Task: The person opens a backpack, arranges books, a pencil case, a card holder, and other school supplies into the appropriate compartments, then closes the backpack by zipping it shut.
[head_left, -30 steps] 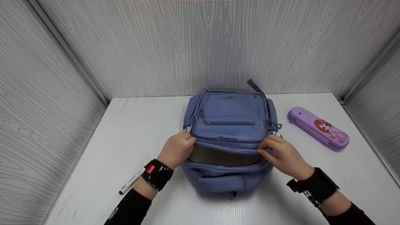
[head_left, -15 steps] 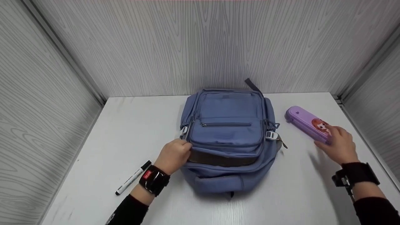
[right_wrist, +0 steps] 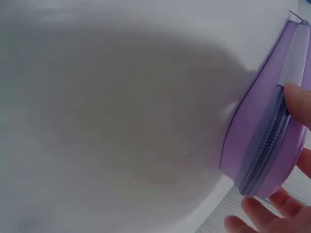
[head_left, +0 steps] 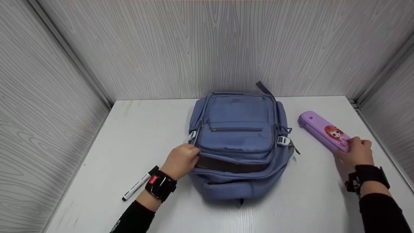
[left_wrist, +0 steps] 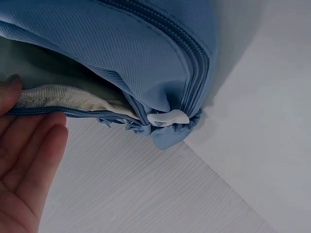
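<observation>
A blue backpack (head_left: pixel 237 111) lies on its back on the white table, its main opening (head_left: pixel 226 164) facing the near side and partly unzipped. My left hand (head_left: pixel 180 161) pinches the zippered edge at the left of that opening; in the left wrist view the thumb sits inside and the fingers (left_wrist: pixel 41 150) outside. At the right, my right hand (head_left: pixel 357 152) grips the near end of a purple pencil case (head_left: pixel 318 127) with a cartoon figure on its lid. In the right wrist view, its thumb (right_wrist: pixel 299 104) presses the side by the case's zipper (right_wrist: pixel 267 145).
A white marker with black ends (head_left: pixel 137 185) lies left of the backpack, close to my left wrist. White buckles (head_left: pixel 283 140) and a strap stick out at the backpack's sides. Grey wood-grain panels (head_left: pixel 226 48) wall the table at the back and both sides.
My right hand has let go of the backpack's opening, moved right and taken hold of the pencil case. The opening's edge has sunk lower. My left hand keeps its pinch.
</observation>
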The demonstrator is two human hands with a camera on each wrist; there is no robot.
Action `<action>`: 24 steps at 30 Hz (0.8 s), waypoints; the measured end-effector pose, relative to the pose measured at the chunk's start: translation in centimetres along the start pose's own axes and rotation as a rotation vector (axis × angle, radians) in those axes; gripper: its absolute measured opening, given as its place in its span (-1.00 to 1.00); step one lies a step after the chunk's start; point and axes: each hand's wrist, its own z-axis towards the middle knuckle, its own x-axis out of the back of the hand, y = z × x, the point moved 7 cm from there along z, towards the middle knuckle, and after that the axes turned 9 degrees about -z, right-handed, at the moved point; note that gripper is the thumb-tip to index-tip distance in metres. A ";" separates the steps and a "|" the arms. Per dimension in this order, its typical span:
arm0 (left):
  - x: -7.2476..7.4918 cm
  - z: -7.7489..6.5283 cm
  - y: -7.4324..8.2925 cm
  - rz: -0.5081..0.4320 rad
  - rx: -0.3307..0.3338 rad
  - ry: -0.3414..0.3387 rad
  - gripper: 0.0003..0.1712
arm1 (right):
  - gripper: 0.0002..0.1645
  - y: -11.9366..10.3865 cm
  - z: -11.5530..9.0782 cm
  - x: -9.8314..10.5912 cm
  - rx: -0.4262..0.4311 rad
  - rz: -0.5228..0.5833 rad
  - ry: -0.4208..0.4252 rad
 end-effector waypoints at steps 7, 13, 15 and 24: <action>0.7 0.7 -0.3 -0.052 0.070 0.020 -0.91 | -0.24 -0.6 -0.3 -0.1 0.021 -0.036 0.005; 1.6 2.8 -0.7 -0.070 0.126 0.043 -0.95 | -0.08 -0.9 -0.9 -0.7 0.002 0.017 -0.042; 2.0 3.6 -0.9 -0.079 0.144 0.053 -0.96 | 0.04 -1.3 -1.4 -0.6 0.006 0.066 -0.032; 3.4 6.4 -1.5 -0.088 0.201 0.099 -0.93 | 0.00 -3.2 -6.9 2.6 0.101 0.185 0.028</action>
